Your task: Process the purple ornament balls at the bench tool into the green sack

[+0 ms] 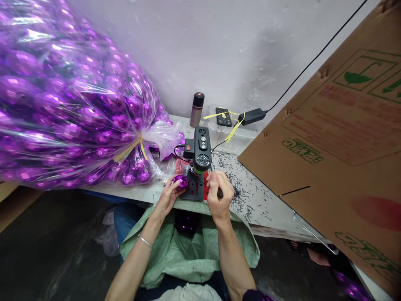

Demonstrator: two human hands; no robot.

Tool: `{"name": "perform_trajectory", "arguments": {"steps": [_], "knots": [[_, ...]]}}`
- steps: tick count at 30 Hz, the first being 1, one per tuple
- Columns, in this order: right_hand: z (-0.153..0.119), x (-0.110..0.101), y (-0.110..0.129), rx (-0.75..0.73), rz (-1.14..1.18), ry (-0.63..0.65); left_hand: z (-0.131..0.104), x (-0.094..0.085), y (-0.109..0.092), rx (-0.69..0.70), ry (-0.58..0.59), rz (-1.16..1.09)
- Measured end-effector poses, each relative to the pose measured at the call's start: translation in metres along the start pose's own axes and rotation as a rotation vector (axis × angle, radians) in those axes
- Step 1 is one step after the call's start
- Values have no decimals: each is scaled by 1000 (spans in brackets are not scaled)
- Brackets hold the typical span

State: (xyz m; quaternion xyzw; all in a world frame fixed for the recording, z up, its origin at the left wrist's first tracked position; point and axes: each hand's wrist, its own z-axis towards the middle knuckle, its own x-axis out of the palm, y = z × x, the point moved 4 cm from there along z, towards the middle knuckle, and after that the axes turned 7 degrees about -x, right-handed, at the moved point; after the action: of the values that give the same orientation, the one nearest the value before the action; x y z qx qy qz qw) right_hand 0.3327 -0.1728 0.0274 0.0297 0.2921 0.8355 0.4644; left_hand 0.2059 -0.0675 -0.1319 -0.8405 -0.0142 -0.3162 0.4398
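Observation:
My left hand [168, 195] pinches a shiny purple faceted ball [181, 182] at the left edge of a small black machine's base. The black machine [203, 148] stands upright on the bench, with a red switch on its left side and a slotted base plate [196, 189]. My right hand [220, 193] is wrapped in a fist around a black handle [220, 193] just right of the machine. Only the handle's end shows; whether it joins the machine cannot be made out. Red material [206, 184] lies beside the base.
A big clear bag [103, 113] of purple balls, tied with yellow, fills the left. A cardboard box [328, 146] leans in at right. Behind stand a bottle [197, 109], a dark phone-like object [223, 117] and a power adapter [252, 116]. Black bits [247, 190] litter the bench; a green sack [188, 255] hangs below.

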Motion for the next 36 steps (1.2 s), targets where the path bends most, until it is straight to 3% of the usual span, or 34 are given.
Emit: {"name": "perform_trajectory", "arguments": {"steps": [5, 9, 16, 22, 27, 33, 36], "knots": [[8, -1, 5, 43, -38, 13, 8, -4, 1, 18, -132, 46], [11, -1, 7, 55, -47, 35, 14, 7, -2, 142, -91, 167], [8, -2, 6, 45, -23, 39, 17, 18, -1, 507, -83, 444], [4, -2, 5, 5, -13, 29, 24, 15, 17, 604, -117, 598], [0, -1, 4, 10, -7, 25, 26, 13, 24, 692, -132, 869], [-3, -3, 3, 15, -25, 33, 13, 18, 21, 881, -26, 1062], [-5, -3, 3, 4, -21, 36, 6, 21, 18, 894, 10, 1094]]}}
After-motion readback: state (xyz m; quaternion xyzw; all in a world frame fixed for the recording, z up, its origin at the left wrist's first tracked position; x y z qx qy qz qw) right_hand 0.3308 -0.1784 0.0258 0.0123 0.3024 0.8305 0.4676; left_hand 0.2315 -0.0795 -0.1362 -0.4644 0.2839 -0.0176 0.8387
